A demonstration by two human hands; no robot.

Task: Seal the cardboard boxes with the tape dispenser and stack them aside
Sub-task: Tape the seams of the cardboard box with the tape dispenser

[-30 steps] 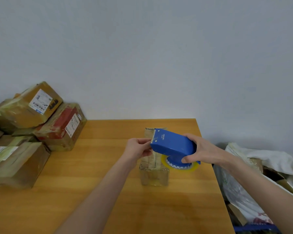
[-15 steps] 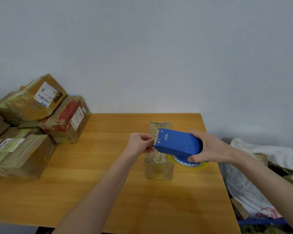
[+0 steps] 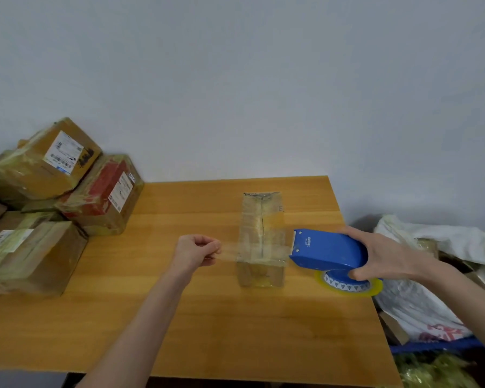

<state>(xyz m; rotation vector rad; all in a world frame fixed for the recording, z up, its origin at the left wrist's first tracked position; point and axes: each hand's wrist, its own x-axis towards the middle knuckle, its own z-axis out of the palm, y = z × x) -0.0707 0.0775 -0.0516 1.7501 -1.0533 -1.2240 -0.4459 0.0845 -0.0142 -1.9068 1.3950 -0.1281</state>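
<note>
Near the middle of the bench (image 3: 235, 331), somewhat toward its right side, a small cardboard box (image 3: 261, 217) is set with its long side running away from the camera. A dark seam is seen down the middle of its top, and glossy tape is already laid over much of its surface.

A clear strip of tape (image 3: 230, 252) is stretched crosswise over the near half of the box, from one hand to the other. Whether it touches the box top cannot be told.

The left hand (image 3: 193, 252) is held to the left of the box, apart from it. Its grip is closed, fingers curled, and the free end of the strip is pinched between thumb and fingertips.

The right hand (image 3: 384, 256) is held to the right of the box. Its grip is wrapped firmly round the rear of the blue tape dispenser (image 3: 331, 253). The dispenser's front edge is turned toward the box and is held just beside the box's right side. A roll of tape (image 3: 347, 287) with a yellowish rim is seen under the blue housing, near the bench's right edge.

At the left end of the bench a pile of boxes (image 3: 34, 247) is stacked against the wall (image 3: 235, 79). All are wrapped in tape. A box with a white label is tilted on top, and a red box (image 3: 104, 191) is leaned beside it.

Beyond the bench's right edge, lower down, a white bag (image 3: 431, 247) is seen with scraps of cardboard around it.
</note>
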